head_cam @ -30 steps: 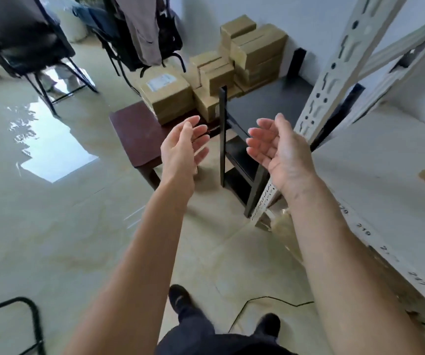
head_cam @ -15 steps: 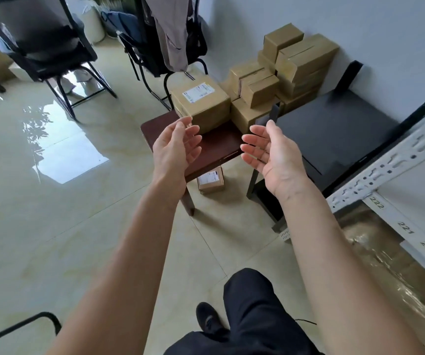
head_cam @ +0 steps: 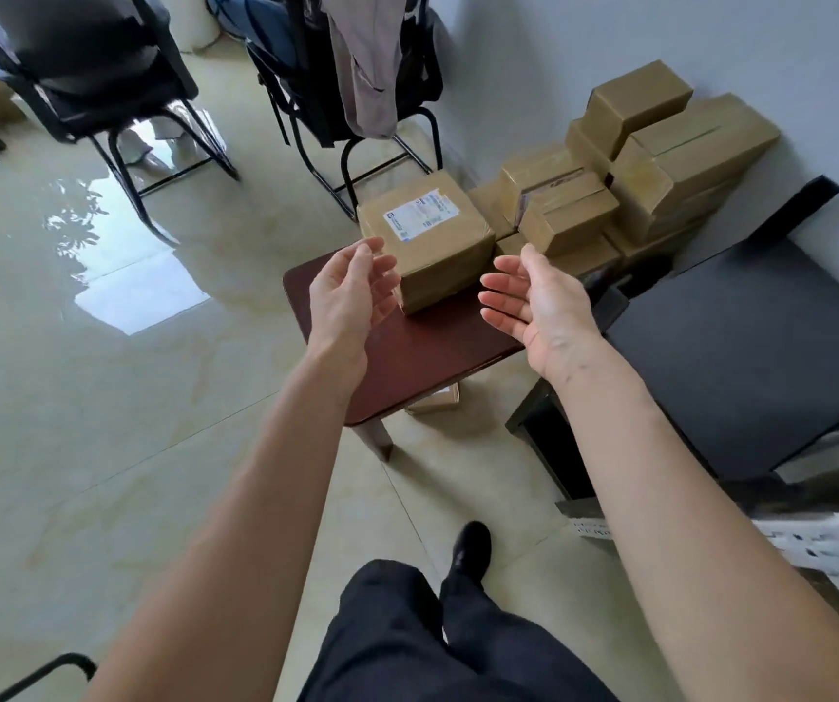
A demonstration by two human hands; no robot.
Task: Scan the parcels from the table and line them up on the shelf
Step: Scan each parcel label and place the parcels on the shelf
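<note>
Just beyond both empty hands [head_cam: 450, 304], the labelled parcel [head_cam: 427, 238] sits between them.

The small box [head_cam: 435, 403] under the table [head_cam: 422, 357] is mostly hidden; the parcel's label [head_cam: 420, 215] is too blurred to read.

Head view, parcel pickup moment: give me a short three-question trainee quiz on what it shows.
1. True or false: the left hand and right hand are both empty and open.
2. Which parcel lies between the hands? A) the labelled parcel on the brown table; B) the small parcel on the floor under the table; C) one on the black stand.
3. Fill in: the white shipping label faces ____.

Key: 1 true; 2 A; 3 up.
</note>
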